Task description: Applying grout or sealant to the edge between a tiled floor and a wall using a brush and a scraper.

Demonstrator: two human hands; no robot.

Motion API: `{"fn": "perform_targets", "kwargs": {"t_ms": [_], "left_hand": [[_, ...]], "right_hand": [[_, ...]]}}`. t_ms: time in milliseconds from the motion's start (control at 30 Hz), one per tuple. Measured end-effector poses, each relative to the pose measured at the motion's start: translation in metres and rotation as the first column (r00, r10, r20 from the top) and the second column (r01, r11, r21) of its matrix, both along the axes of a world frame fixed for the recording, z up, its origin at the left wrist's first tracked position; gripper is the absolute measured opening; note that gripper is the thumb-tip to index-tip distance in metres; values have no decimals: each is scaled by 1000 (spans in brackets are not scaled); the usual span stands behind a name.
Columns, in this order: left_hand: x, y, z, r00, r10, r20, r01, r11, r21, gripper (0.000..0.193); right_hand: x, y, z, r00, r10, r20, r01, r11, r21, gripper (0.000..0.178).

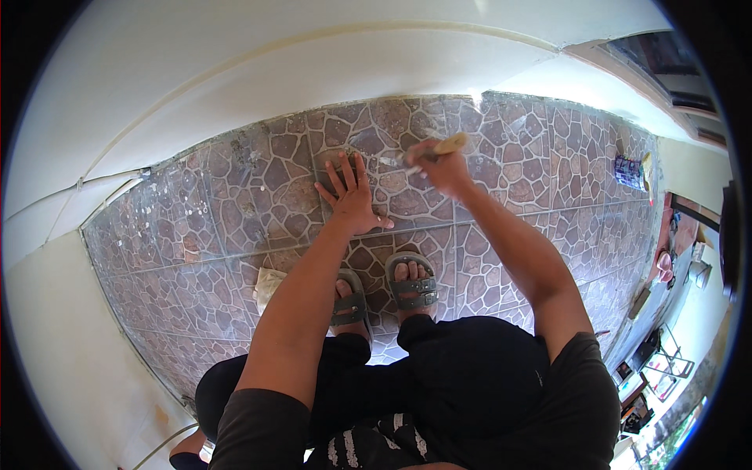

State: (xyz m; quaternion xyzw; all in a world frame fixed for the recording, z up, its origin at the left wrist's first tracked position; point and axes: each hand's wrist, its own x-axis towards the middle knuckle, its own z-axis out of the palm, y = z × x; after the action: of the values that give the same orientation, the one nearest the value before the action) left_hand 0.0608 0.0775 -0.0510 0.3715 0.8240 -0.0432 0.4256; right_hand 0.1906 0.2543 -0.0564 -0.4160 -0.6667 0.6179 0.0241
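I am crouching over a stone-patterned tile floor (286, 192) spotted with white paint. My left hand (354, 200) lies on the tiles with its fingers spread, holding nothing. Just right of it, my right hand (441, 168) is closed round a hand tool with a pale wooden handle (452, 144). The handle's end sticks out to the upper right. The tool's working end points left, low over the tiles; it is blurred and partly hidden by my fingers, so I cannot tell whether it is a blade or bristles. Whitish marks show on the floor beside it.
A white wall (313, 74) runs along the floor's far edge. A blue-patterned can (629, 172) stands at the right. A crumpled pale cloth (269, 287) lies left of my sandals (411, 286). Beyond a doorway at right are pink footwear (665, 266) and other household things.
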Motion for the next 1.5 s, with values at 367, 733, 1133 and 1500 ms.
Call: {"fn": "perform_targets", "kwargs": {"t_ms": [367, 733, 1133, 1500], "left_hand": [[4, 3, -2, 1000, 5, 0, -5, 999, 53, 164], [6, 5, -3, 1000, 3, 9, -3, 999, 50, 166], [5, 4, -4, 1000, 14, 16, -15, 998, 56, 165], [5, 4, -5, 1000, 2, 11, -2, 999, 38, 165]], "right_hand": [[-15, 10, -3, 965, 232, 119, -250, 952, 176, 16], [-1, 0, -1, 958, 250, 140, -270, 950, 156, 20], [23, -40, -2, 836, 542, 87, -345, 394, 852, 22], [-1, -27, -2, 782, 573, 244, -432, 215, 876, 20]]}}
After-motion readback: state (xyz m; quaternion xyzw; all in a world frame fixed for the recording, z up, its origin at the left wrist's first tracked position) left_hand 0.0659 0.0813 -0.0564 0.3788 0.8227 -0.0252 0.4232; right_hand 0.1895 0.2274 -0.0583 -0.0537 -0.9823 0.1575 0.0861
